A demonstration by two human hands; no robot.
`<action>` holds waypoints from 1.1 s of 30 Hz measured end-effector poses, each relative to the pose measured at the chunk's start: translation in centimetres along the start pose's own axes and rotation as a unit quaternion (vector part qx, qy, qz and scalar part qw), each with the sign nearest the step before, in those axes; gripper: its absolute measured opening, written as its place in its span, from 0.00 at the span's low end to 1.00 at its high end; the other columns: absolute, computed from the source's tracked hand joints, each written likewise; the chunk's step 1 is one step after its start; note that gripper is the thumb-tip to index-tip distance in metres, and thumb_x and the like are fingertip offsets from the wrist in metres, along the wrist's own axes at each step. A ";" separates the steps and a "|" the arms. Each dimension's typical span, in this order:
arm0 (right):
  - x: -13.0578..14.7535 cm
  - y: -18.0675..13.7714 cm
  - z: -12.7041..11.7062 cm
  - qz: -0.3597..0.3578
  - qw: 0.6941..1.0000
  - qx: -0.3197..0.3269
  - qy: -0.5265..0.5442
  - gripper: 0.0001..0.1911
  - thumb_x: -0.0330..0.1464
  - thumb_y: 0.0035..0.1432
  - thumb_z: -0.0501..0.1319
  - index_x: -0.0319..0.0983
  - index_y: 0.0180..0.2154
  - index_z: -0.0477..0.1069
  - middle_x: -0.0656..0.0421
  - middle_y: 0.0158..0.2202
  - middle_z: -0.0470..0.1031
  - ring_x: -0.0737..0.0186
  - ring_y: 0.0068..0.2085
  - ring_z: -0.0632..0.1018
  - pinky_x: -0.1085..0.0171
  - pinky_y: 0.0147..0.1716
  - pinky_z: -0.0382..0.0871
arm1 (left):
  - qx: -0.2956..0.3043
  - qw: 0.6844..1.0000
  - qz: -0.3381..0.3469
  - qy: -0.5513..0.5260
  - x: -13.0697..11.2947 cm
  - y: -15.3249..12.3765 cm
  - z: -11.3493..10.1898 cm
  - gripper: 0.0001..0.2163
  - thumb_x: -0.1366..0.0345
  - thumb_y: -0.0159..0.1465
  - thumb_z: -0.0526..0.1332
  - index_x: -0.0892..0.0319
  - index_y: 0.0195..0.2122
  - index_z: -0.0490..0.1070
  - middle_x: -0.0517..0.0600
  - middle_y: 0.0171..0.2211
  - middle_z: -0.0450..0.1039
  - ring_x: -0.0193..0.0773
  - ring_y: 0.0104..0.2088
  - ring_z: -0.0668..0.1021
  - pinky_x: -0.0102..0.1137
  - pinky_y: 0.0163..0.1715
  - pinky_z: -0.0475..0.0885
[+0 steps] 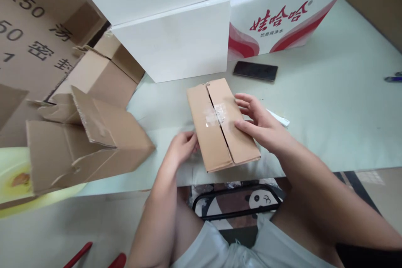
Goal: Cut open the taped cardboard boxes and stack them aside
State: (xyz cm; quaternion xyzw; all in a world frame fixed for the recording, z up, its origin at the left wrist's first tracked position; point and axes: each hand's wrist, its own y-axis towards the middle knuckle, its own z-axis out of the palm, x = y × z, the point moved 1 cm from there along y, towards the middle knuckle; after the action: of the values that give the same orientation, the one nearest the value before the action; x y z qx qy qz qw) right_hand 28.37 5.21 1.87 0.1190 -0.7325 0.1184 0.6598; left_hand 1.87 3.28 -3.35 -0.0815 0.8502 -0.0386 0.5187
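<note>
A small brown cardboard box (201, 109) is held at a slant near the front edge of the table. Clear tape crosses its top seam, and a dark gap shows along that seam. My left hand (182, 147) is closed at the box's lower left side, its fingertips partly hidden behind the edge. On the right side, my right hand (259, 119) grips the box with the thumb on the top flap and the fingers along the far right edge. Behind my right hand lies a narrow white object (279, 118), partly covered, whose kind I cannot make out.
An open cardboard box (125, 150) stands at left beside a yellow-green basin (67, 194). White cartons (188, 46) and a red-and-white water carton (266, 29) line the back. A phone (256, 71) lies on the pale tablecloth (342, 113); pens (393, 79) lie far right.
</note>
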 end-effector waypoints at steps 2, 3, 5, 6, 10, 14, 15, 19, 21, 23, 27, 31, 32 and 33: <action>-0.1 0.2 0.3 0.007 1.000 -0.012 -0.011 0.28 0.45 0.59 0.65 0.47 0.58 0.66 0.51 0.64 0.69 0.45 0.64 0.72 0.46 0.56 0.76 | -0.087 0.995 0.050 0.002 -0.1 0.1 -0.6 0.18 0.46 0.63 0.63 0.57 0.38 0.77 0.52 0.33 0.81 0.47 0.38 0.83 0.36 0.34 0.78; -0.1 0.2 0.5 0.008 1.000 -0.016 -0.016 0.25 0.45 0.60 0.65 0.46 0.57 0.67 0.51 0.63 0.71 0.46 0.63 0.73 0.45 0.55 0.77 | -0.138 0.985 0.106 -0.018 -0.2 0.1 -0.8 0.19 0.45 0.65 0.61 0.56 0.43 0.76 0.54 0.39 0.82 0.48 0.42 0.83 0.37 0.36 0.78; -0.1 0.2 0.7 0.008 0.999 -0.022 -0.028 0.24 0.44 0.60 0.64 0.46 0.56 0.68 0.50 0.62 0.71 0.46 0.60 0.75 0.46 0.54 0.77 | -0.206 0.941 0.261 -0.059 -0.7 -0.2 -0.8 0.23 0.44 0.68 0.55 0.52 0.56 0.72 0.56 0.54 0.78 0.49 0.55 0.80 0.40 0.45 0.79; -0.2 0.2 0.8 0.006 0.999 -0.022 -0.032 0.24 0.45 0.61 0.64 0.46 0.57 0.68 0.50 0.61 0.72 0.47 0.59 0.76 0.46 0.53 0.77 | -0.210 0.916 0.336 -0.062 -1.0 -0.3 -0.5 0.24 0.44 0.70 0.52 0.50 0.60 0.69 0.56 0.60 0.74 0.50 0.61 0.76 0.43 0.52 0.78; -0.7 0.2 0.7 -0.015 0.998 -0.014 -0.061 0.26 0.50 0.65 0.58 0.46 0.60 0.66 0.50 0.62 0.72 0.49 0.57 0.77 0.48 0.53 0.76 | -0.121 0.872 0.467 0.078 -2.4 -0.7 1.1 0.23 0.49 0.73 0.48 0.49 0.64 0.68 0.55 0.65 0.69 0.52 0.70 0.67 0.54 0.69 0.62; -1.7 0.5 -1.0 0.011 0.948 -0.161 -0.274 0.26 0.44 0.69 0.49 0.42 0.62 0.66 0.48 0.59 0.75 0.48 0.52 0.80 0.46 0.53 0.73 | -0.103 0.866 0.479 0.097 -2.9 -0.5 1.9 0.21 0.54 0.74 0.48 0.52 0.61 0.70 0.55 0.64 0.69 0.50 0.67 0.69 0.55 0.71 0.58; -2.0 0.5 -1.7 0.050 0.913 -0.198 -0.353 0.25 0.41 0.68 0.51 0.40 0.62 0.67 0.47 0.58 0.75 0.47 0.50 0.80 0.46 0.51 0.73 | -0.105 0.867 0.479 0.087 -2.8 -0.5 2.0 0.21 0.54 0.74 0.48 0.52 0.62 0.70 0.55 0.64 0.69 0.50 0.67 0.69 0.54 0.72 0.58; -3.5 0.9 -4.4 0.204 0.793 -0.148 -0.555 0.21 0.37 0.63 0.56 0.37 0.55 0.72 0.43 0.54 0.76 0.40 0.51 0.78 0.50 0.42 0.72 | -0.108 0.869 0.478 0.070 -2.6 -0.4 2.2 0.21 0.53 0.74 0.48 0.51 0.61 0.70 0.54 0.64 0.69 0.49 0.68 0.67 0.52 0.72 0.57; -4.0 1.1 -5.0 0.225 0.766 -0.102 -0.593 0.17 0.34 0.64 0.55 0.37 0.51 0.74 0.43 0.51 0.78 0.39 0.52 0.77 0.51 0.42 0.70 | -0.111 0.869 0.477 0.071 -2.7 -0.3 2.4 0.21 0.53 0.74 0.47 0.51 0.61 0.70 0.53 0.63 0.69 0.49 0.67 0.68 0.53 0.72 0.57; -4.2 1.2 -5.2 0.224 0.769 -0.096 -0.592 0.15 0.32 0.64 0.54 0.38 0.48 0.74 0.44 0.50 0.79 0.41 0.51 0.78 0.52 0.41 0.68 | -0.116 0.867 0.478 0.076 -2.8 -0.3 2.6 0.21 0.53 0.74 0.46 0.51 0.61 0.69 0.53 0.63 0.69 0.48 0.66 0.70 0.54 0.72 0.57; -3.2 1.3 -4.7 0.164 0.875 -0.175 -0.421 0.18 0.33 0.63 0.55 0.41 0.54 0.67 0.51 0.43 0.80 0.52 0.39 0.80 0.56 0.37 0.69 | -0.128 0.867 0.474 0.084 -3.4 -0.5 3.1 0.21 0.53 0.74 0.45 0.51 0.60 0.69 0.53 0.62 0.69 0.48 0.65 0.71 0.54 0.72 0.57; -1.1 1.2 -4.8 0.028 0.966 -0.236 -0.099 0.17 0.40 0.62 0.53 0.47 0.53 0.63 0.57 0.39 0.76 0.60 0.32 0.79 0.59 0.31 0.73 | -0.132 0.869 0.471 0.077 -3.8 -0.8 3.6 0.20 0.54 0.74 0.46 0.52 0.60 0.70 0.53 0.61 0.70 0.47 0.64 0.72 0.53 0.72 0.57; -0.6 1.1 -5.0 0.003 0.971 -0.235 -0.039 0.17 0.41 0.62 0.51 0.48 0.52 0.63 0.58 0.40 0.75 0.59 0.33 0.80 0.58 0.32 0.74 | -0.133 0.870 0.469 0.076 -3.9 -1.0 3.7 0.20 0.54 0.74 0.47 0.52 0.60 0.70 0.54 0.61 0.70 0.48 0.64 0.72 0.54 0.72 0.57; 0.0 0.9 -5.3 -0.014 0.973 -0.232 0.000 0.18 0.41 0.61 0.50 0.49 0.52 0.64 0.58 0.40 0.75 0.59 0.35 0.80 0.57 0.33 0.75 | -0.134 0.871 0.467 0.075 -4.0 -1.1 3.8 0.20 0.55 0.74 0.47 0.52 0.60 0.70 0.54 0.61 0.70 0.48 0.64 0.71 0.54 0.72 0.57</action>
State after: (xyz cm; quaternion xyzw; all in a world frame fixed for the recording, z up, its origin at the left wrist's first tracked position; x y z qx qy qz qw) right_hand 33.01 7.82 2.42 -0.0266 -0.7379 -0.0640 0.6713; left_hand 7.13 3.02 -1.48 0.2595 0.8226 0.3160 0.3951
